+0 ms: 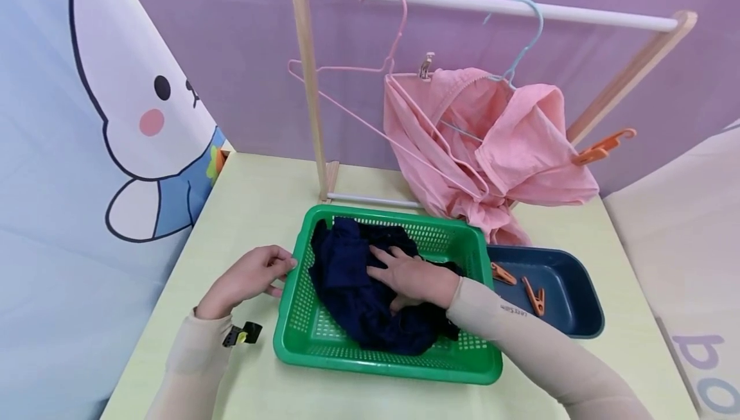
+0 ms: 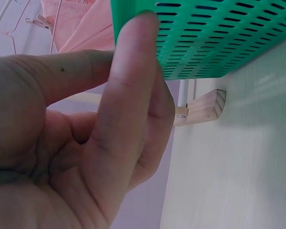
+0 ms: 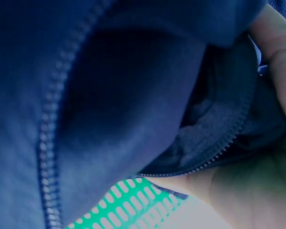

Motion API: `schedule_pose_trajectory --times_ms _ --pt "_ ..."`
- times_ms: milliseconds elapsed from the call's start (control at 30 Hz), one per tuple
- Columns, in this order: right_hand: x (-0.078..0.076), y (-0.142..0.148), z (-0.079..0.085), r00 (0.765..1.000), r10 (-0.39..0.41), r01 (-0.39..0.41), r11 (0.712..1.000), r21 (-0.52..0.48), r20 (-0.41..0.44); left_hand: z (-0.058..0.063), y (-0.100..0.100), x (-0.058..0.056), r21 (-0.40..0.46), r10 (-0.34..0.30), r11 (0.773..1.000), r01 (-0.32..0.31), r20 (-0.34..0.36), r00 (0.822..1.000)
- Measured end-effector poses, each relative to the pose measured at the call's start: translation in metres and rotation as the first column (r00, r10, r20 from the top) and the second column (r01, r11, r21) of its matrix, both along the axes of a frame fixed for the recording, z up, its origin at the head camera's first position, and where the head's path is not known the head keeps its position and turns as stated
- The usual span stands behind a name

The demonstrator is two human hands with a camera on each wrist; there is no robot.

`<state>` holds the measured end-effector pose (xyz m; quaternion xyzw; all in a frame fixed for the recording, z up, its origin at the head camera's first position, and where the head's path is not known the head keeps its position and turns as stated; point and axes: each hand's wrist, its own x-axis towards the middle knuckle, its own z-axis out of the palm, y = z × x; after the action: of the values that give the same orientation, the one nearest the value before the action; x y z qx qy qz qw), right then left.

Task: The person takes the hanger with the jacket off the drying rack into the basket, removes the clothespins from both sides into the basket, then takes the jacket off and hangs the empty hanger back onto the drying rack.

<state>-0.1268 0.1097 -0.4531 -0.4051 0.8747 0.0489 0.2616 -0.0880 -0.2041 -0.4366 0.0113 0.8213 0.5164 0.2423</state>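
A green plastic basket (image 1: 291,343) with slotted walls holds a crumpled navy garment (image 1: 352,259). Metal zipper teeth (image 3: 47,143) run along the garment's edges in the right wrist view. My left hand (image 1: 251,279) pinches the basket's left rim between thumb and fingers; the basket wall (image 2: 205,33) rises beside them in the left wrist view. Spread over the middle of the navy cloth, the fingers of my right hand (image 1: 410,279) are mostly straight and rest on it. Folds of cloth cover part of that hand in the right wrist view.
Behind the basket stands a wooden rack with a white rail (image 1: 491,6). From it hang a pink hanger (image 1: 399,28) and a blue hanger (image 1: 534,28) with a pink garment (image 1: 532,131). An orange clip (image 1: 601,148) grips that garment. Orange clothespins (image 1: 534,297) lie in a dark blue tray (image 1: 590,304).
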Motion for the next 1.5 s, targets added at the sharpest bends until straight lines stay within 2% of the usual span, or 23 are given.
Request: schedule_pose_trajectory --times_ms 267,433,600,767,867,933,1100,1233,1367,1500 --pt "-0.007 0.003 0.004 1.000 0.003 -0.003 1.000 -0.024 0.011 -0.002 0.002 -0.003 0.006 0.013 1.000 -0.013 -0.004 1.000" --pt "-0.003 0.009 0.014 1.000 -0.007 0.006 0.999 -0.048 -0.007 -0.003 0.002 -0.004 0.011 0.024 1.000 -0.024 -0.015 1.000" --pt "0.009 0.025 0.034 0.999 -0.029 0.022 0.979 -0.204 -0.029 -0.001 0.002 -0.002 -0.013 0.038 0.999 -0.038 -0.032 0.999" --pt "0.021 0.047 0.054 0.982 -0.062 -0.012 0.922 -0.388 -0.177 0.006 0.004 0.002 -0.150 0.035 0.987 -0.053 -0.117 0.993" --pt "0.029 0.060 0.062 0.951 -0.096 -0.050 0.890 -0.453 -0.294 0.012 0.009 0.006 -0.254 0.015 0.965 -0.068 -0.203 0.979" --pt "0.036 0.068 0.066 0.931 -0.132 -0.056 0.869 -0.491 -0.339 0.017 0.012 0.010 -0.316 -0.011 0.946 -0.080 -0.275 0.961" --pt "0.051 0.084 0.070 0.909 -0.237 -0.004 0.817 -0.577 -0.342 0.027 0.021 0.019 -0.416 -0.075 0.902 -0.116 -0.415 0.907" --pt "0.058 0.093 0.070 0.897 -0.296 0.029 0.780 -0.626 -0.328 0.032 0.027 0.024 -0.421 -0.086 0.899 -0.121 -0.441 0.893" --pt "0.058 0.102 0.070 0.880 -0.344 0.040 0.740 -0.671 -0.328 0.036 0.031 0.025 -0.416 -0.085 0.900 -0.132 -0.463 0.882" --pt "0.053 0.113 0.072 0.847 -0.393 0.010 0.686 -0.727 -0.359 0.037 0.036 0.025 -0.419 -0.098 0.896 -0.144 -0.505 0.858"
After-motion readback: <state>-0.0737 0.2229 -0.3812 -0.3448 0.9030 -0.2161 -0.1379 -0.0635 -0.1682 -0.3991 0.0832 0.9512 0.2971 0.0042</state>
